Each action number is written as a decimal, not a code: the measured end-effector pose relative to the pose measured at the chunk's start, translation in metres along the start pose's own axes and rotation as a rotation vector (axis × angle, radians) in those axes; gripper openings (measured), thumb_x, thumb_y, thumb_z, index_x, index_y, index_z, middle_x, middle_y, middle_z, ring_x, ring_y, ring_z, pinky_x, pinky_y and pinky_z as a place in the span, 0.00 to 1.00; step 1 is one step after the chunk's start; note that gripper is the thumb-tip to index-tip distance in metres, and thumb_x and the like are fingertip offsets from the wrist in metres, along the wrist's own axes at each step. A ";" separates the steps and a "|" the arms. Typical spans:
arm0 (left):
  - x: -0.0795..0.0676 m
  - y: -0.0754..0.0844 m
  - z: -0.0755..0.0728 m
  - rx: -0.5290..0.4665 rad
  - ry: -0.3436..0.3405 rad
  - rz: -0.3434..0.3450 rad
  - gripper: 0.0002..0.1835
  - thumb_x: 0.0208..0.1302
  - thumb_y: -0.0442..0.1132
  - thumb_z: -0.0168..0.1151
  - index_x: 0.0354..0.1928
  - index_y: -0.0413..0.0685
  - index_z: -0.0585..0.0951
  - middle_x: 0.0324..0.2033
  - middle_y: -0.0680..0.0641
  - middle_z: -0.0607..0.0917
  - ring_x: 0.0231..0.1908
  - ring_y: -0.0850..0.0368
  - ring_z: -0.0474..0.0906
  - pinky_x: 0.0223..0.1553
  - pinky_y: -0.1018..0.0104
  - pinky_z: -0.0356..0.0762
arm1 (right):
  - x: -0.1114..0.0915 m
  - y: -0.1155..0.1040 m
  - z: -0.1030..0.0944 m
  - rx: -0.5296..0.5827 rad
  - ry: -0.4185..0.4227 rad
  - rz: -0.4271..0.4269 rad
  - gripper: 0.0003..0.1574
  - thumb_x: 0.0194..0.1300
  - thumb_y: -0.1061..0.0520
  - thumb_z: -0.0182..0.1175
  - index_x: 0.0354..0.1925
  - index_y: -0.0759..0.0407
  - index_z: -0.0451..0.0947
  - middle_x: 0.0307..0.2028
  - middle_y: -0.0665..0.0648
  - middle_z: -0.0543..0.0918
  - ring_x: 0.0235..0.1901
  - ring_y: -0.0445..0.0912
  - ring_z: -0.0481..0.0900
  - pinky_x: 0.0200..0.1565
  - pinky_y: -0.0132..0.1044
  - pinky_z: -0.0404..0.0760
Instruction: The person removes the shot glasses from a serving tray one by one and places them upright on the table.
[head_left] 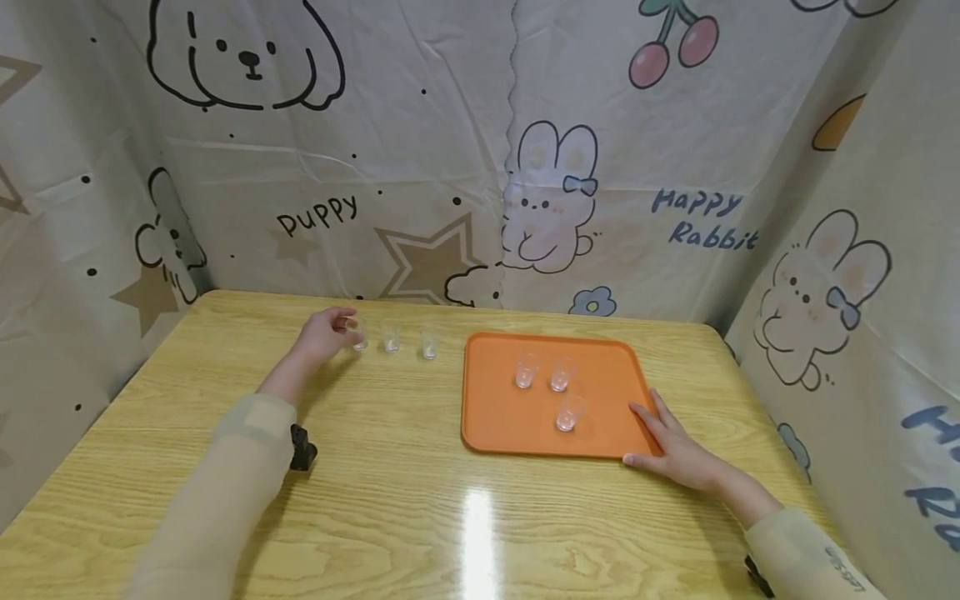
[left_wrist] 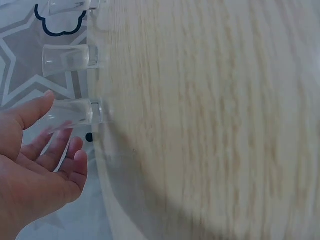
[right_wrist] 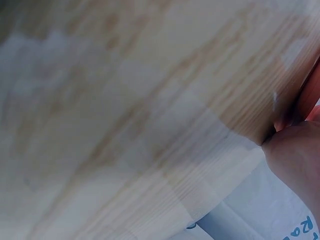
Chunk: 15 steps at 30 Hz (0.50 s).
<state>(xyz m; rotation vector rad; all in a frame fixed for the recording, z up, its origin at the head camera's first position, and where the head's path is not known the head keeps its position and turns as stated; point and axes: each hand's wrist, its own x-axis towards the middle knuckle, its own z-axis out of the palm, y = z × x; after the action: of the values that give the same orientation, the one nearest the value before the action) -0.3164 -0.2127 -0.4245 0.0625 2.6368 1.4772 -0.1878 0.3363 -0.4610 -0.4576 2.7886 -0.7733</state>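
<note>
My left hand (head_left: 324, 335) is at the far left of the table, thumb and fingers on either side of a small clear shot glass (left_wrist: 72, 112) that stands upright. Two more shot glasses, a middle one (head_left: 392, 340) and a right one (head_left: 429, 346), stand in a row beside it. An orange tray (head_left: 495, 425) lies to the right, bearing three upright glasses: a left one (head_left: 525, 372), a back one (head_left: 559, 377) and a front one (head_left: 567, 416). My right hand (head_left: 678, 450) rests at the tray's near right corner, fingers spread; its wrist view shows only part of it.
The wooden table (head_left: 360, 500) backs onto a patterned cloth (head_left: 420, 150), which also hangs along both sides. A bright light streak reflects off the table's front middle.
</note>
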 end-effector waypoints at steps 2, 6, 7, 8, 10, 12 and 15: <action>-0.002 0.001 -0.002 0.005 -0.008 0.001 0.31 0.60 0.37 0.56 0.64 0.38 0.58 0.57 0.36 0.67 0.56 0.41 0.60 0.56 0.49 0.61 | 0.000 0.000 0.000 0.004 -0.002 0.000 0.55 0.53 0.39 0.59 0.68 0.56 0.44 0.67 0.64 0.28 0.64 0.67 0.36 0.54 0.67 0.50; -0.008 0.004 -0.007 0.055 -0.009 -0.001 0.34 0.60 0.40 0.57 0.65 0.38 0.56 0.58 0.36 0.65 0.57 0.40 0.59 0.56 0.48 0.60 | 0.000 0.002 0.000 0.007 0.000 -0.003 0.54 0.54 0.39 0.59 0.68 0.55 0.44 0.67 0.64 0.28 0.64 0.67 0.36 0.54 0.67 0.50; -0.010 0.005 -0.008 0.073 -0.005 0.002 0.34 0.60 0.40 0.57 0.65 0.38 0.56 0.59 0.36 0.65 0.57 0.40 0.59 0.56 0.48 0.60 | 0.001 0.002 0.000 0.007 0.001 -0.005 0.54 0.54 0.39 0.59 0.68 0.55 0.44 0.67 0.64 0.28 0.64 0.67 0.36 0.54 0.67 0.50; -0.012 0.007 -0.010 0.086 0.001 0.004 0.34 0.60 0.41 0.57 0.65 0.38 0.56 0.58 0.36 0.65 0.57 0.40 0.59 0.56 0.48 0.60 | 0.001 0.003 0.001 0.007 0.002 -0.008 0.54 0.54 0.39 0.59 0.68 0.55 0.44 0.67 0.64 0.28 0.64 0.67 0.36 0.54 0.67 0.50; -0.017 0.011 -0.012 0.105 0.010 0.014 0.35 0.59 0.42 0.58 0.64 0.39 0.56 0.58 0.36 0.66 0.57 0.40 0.59 0.56 0.49 0.60 | 0.001 0.003 0.001 0.006 0.001 -0.010 0.54 0.54 0.39 0.59 0.68 0.55 0.44 0.67 0.64 0.28 0.64 0.67 0.36 0.54 0.67 0.50; -0.022 0.015 -0.014 0.115 0.015 0.024 0.35 0.59 0.44 0.58 0.64 0.39 0.56 0.58 0.37 0.66 0.57 0.40 0.59 0.56 0.49 0.60 | 0.001 0.003 0.001 0.005 0.001 -0.010 0.55 0.54 0.39 0.59 0.68 0.55 0.43 0.67 0.64 0.28 0.64 0.67 0.36 0.54 0.67 0.50; -0.031 0.024 -0.016 0.134 0.012 0.034 0.37 0.58 0.47 0.59 0.64 0.39 0.56 0.58 0.37 0.66 0.57 0.41 0.59 0.56 0.48 0.60 | 0.002 0.002 0.000 0.002 0.001 -0.008 0.55 0.54 0.39 0.59 0.68 0.55 0.43 0.67 0.64 0.28 0.64 0.67 0.36 0.54 0.67 0.51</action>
<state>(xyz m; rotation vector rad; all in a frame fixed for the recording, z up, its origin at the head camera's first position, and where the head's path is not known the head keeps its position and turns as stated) -0.2883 -0.2169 -0.3933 0.1107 2.7547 1.3126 -0.1897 0.3376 -0.4626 -0.4682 2.7879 -0.7779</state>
